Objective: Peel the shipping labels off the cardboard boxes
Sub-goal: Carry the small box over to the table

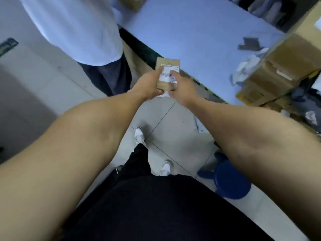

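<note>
Two bare forearms reach forward from the bottom of the view, above black trousers and white shoes [139,134] on a tiled floor [173,129]. A blue stool [229,180] stands on the floor just right of the wearer's legs.

Between the two hands, held in the air over the floor, is a small cardboard box [167,63] with its labelled face turned up. The left hand [147,86] has its grip closed on the box's left side, thumb lying on the left edge of the white shipping label [167,75]. The right hand [180,87] has its grip closed on the right side, thumb resting on the label's right part. The label lies flat on the box as far as the blur allows; a barcode shows on it.

Beyond the box runs a pale blue surface [191,32] with a dark edge. At its right end sit stacked cardboard boxes [281,66], with crumpled white paper [246,66] beside them. To the left stands another person in a white shirt [74,26] and dark trousers.
</note>
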### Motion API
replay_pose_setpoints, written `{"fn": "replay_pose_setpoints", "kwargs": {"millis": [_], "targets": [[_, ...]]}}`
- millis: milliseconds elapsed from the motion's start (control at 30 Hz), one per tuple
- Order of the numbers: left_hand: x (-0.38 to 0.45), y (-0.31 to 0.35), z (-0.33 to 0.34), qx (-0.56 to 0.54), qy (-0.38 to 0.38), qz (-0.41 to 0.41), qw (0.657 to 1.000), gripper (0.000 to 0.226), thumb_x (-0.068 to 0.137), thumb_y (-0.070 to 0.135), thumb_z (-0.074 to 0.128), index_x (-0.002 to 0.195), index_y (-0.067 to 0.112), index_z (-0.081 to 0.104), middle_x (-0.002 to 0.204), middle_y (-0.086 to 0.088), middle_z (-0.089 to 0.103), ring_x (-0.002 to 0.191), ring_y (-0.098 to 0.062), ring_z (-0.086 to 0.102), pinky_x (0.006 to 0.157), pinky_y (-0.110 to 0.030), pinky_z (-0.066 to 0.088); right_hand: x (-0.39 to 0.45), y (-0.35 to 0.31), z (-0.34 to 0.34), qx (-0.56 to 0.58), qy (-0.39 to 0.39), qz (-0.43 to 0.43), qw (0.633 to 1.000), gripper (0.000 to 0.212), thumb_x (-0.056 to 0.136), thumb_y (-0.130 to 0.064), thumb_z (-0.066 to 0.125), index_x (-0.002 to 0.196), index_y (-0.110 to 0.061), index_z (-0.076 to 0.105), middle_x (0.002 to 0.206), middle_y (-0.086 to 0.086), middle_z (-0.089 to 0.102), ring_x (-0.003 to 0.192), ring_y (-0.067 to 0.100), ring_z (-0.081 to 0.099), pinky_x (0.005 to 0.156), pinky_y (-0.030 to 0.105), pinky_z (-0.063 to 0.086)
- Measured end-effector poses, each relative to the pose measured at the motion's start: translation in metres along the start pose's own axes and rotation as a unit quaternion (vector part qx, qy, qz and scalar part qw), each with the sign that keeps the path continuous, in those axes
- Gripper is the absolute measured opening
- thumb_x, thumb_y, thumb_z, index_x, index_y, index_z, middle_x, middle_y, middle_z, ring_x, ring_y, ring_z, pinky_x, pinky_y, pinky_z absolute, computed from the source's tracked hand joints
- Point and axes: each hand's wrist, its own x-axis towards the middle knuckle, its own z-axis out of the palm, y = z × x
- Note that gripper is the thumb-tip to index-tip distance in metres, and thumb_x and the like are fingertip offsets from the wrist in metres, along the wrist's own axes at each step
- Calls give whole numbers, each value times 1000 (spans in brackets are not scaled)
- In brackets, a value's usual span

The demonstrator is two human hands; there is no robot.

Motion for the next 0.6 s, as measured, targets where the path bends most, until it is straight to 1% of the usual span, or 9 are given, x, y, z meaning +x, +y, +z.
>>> {"fn": "replay_pose_setpoints", "kwargs": {"millis": [100, 133, 200, 267, 367, 433, 500, 567, 600], "targets": [[-70, -48, -14, -47, 48, -94, 993, 94, 80, 18, 72, 157, 28, 19, 118, -5, 63, 100, -24, 58, 76, -29, 47, -9, -58, 34, -34, -59, -89, 994, 69, 86, -18, 63, 148, -20, 32, 128, 9, 58, 110, 31, 58, 83, 31, 45], [-88, -61, -17, -57, 65, -119, 989, 94, 80, 18, 72, 157, 29, 20, 117, -5, 63, 99, -24, 59, 74, -29, 46, -9, -76, 44, -36, -76, -108, 991, 70, 86, -19, 64, 148, -20, 31, 128, 9, 58, 110, 31, 57, 86, 33, 48], [-131, -92, -27, -68, 104, -177, 976, 93, 80, 20, 73, 157, 29, 21, 119, -7, 63, 105, -28, 60, 77, -28, 42, -13, -120, 71, -47, -107, -161, 980, 71, 86, -23, 64, 149, -24, 31, 126, 9, 59, 110, 31, 58, 88, 38, 51], [-173, -124, -37, -75, 136, -240, 958, 92, 81, 26, 74, 156, 31, 21, 124, -9, 61, 109, -32, 59, 77, -29, 41, -18, -169, 97, -67, -124, -219, 965, 71, 84, -29, 63, 147, -28, 31, 123, 9, 60, 109, 32, 58, 89, 40, 51], [-234, -169, -52, -90, 189, -315, 926, 91, 79, 32, 75, 153, 34, 22, 123, -11, 60, 107, -35, 59, 77, -33, 48, -30, -237, 133, -68, -168, -287, 941, 71, 84, -31, 66, 146, -30, 31, 123, 9, 59, 109, 31, 58, 90, 41, 50], [-272, -198, -64, -104, 229, -347, 904, 91, 80, 28, 76, 154, 31, 23, 125, -11, 59, 110, -34, 58, 81, -32, 47, -37, -281, 157, -71, -185, -335, 921, 75, 82, -30, 70, 145, -30, 32, 121, 10, 60, 107, 31, 58, 87, 40, 49], [-295, -218, -77, -100, 259, -365, 889, 90, 81, 23, 76, 154, 29, 24, 128, -11, 57, 112, -33, 58, 82, -30, 44, -37, -315, 177, -61, -184, -366, 910, 75, 80, -26, 68, 145, -32, 30, 115, 9, 61, 101, 32, 59, 79, 38, 49], [-307, -235, -93, -92, 280, -374, 879, 90, 81, 20, 76, 154, 27, 24, 131, -10, 57, 113, -32, 57, 82, -27, 41, -32, -344, 191, -60, -178, -387, 903, 74, 80, -22, 64, 144, -32, 30, 111, 8, 61, 96, 31, 59, 71, 33, 43], [-310, -242, -101, -88, 289, -376, 876, 90, 81, 19, 76, 154, 27, 24, 133, -9, 56, 114, -31, 57, 83, -27, 41, -28, -357, 195, -61, -172, -397, 900, 72, 80, -21, 63, 144, -32, 31, 111, 8, 61, 95, 30, 59, 70, 31, 40]]}}
